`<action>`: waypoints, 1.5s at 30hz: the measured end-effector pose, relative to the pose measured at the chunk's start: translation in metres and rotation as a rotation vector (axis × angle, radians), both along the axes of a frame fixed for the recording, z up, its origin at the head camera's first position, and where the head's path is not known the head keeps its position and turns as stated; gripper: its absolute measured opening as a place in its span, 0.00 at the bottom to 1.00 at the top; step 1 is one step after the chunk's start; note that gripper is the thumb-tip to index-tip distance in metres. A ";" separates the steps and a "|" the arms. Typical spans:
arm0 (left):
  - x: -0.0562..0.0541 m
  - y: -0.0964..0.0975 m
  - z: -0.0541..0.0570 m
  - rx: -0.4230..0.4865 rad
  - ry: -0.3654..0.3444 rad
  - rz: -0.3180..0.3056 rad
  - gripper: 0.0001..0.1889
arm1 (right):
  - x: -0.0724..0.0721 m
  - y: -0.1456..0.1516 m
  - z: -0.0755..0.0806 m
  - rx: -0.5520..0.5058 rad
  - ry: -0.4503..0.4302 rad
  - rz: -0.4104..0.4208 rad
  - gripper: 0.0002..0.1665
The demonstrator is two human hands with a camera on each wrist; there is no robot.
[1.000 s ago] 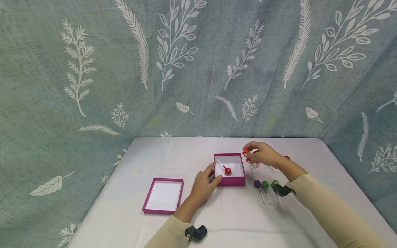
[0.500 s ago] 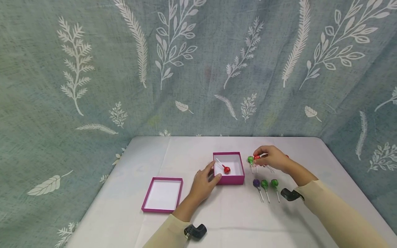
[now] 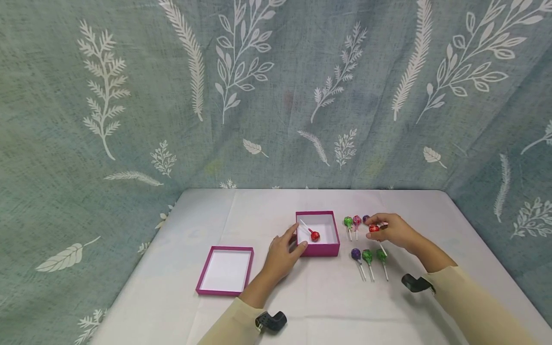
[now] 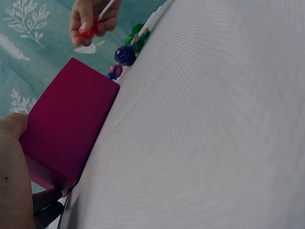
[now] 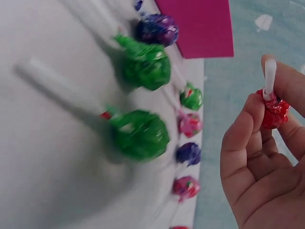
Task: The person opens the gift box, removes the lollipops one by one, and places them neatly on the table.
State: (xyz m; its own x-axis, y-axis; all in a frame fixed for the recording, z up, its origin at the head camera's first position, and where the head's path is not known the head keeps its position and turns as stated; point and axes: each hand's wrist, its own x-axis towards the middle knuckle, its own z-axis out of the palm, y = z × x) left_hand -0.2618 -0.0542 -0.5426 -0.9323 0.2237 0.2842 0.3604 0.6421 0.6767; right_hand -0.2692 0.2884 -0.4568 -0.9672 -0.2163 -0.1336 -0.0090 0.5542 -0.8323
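Observation:
My left hand (image 3: 280, 256) holds the near left corner of a magenta box (image 3: 321, 250), thumb at the front and fingers along the left side. Inside the white interior lies a red lollipop (image 3: 315, 236), its stick toward the back left. Right of the box, my right hand (image 3: 394, 230) pinches another red lollipop (image 5: 275, 114) by its wrapped head, above the table. Below it lies a front row of one purple lollipop (image 3: 355, 254) and two green ones (image 5: 142, 136). Behind are a green lollipop (image 3: 348, 221), a pink one (image 3: 357, 220) and a purple one (image 3: 365, 219).
The magenta-rimmed lid (image 3: 225, 270) lies white inside up, left of the box. More lollipops in the back row, including a pink-red one (image 5: 186, 188), show in the right wrist view. A white cloth (image 3: 327, 297) covers the table; a leaf-patterned curtain (image 3: 276, 96) hangs behind.
My right hand has moved right and nearer from beside the box, carrying the red lollipop, which uncovers the green and pink ones behind. The left hand stays on the box.

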 end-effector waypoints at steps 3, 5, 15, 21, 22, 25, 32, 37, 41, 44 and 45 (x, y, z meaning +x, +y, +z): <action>0.000 0.000 0.001 -0.002 -0.002 -0.001 0.36 | 0.005 0.007 -0.006 -0.008 -0.001 -0.025 0.26; 0.000 0.000 0.002 0.000 -0.001 -0.002 0.36 | 0.009 0.011 -0.009 0.003 0.000 -0.043 0.26; 0.000 0.000 0.003 -0.011 -0.013 0.005 0.36 | 0.027 0.024 -0.020 0.042 0.005 -0.109 0.27; 0.001 0.000 0.003 -0.001 -0.012 0.005 0.36 | 0.035 0.028 -0.029 0.061 -0.007 -0.168 0.26; 0.001 -0.001 0.002 0.001 -0.012 0.005 0.36 | 0.036 0.030 -0.031 0.062 -0.012 -0.176 0.26; 0.002 -0.001 0.001 0.000 -0.016 0.005 0.36 | 0.039 0.033 -0.037 0.067 -0.026 -0.196 0.26; 0.001 -0.002 0.002 -0.006 -0.023 0.014 0.37 | 0.043 0.036 -0.045 0.045 -0.048 -0.224 0.24; 0.000 -0.001 0.001 -0.001 -0.019 0.010 0.36 | 0.047 0.040 -0.047 0.055 -0.055 -0.239 0.27; 0.000 -0.001 0.000 0.004 -0.014 0.009 0.36 | 0.050 0.042 -0.048 0.087 -0.051 -0.240 0.28; 0.000 0.000 0.000 0.008 -0.008 0.006 0.36 | 0.049 0.043 -0.050 0.107 -0.047 -0.235 0.27; 0.000 0.000 -0.001 0.009 -0.007 0.005 0.36 | 0.049 0.043 -0.050 0.108 -0.045 -0.230 0.27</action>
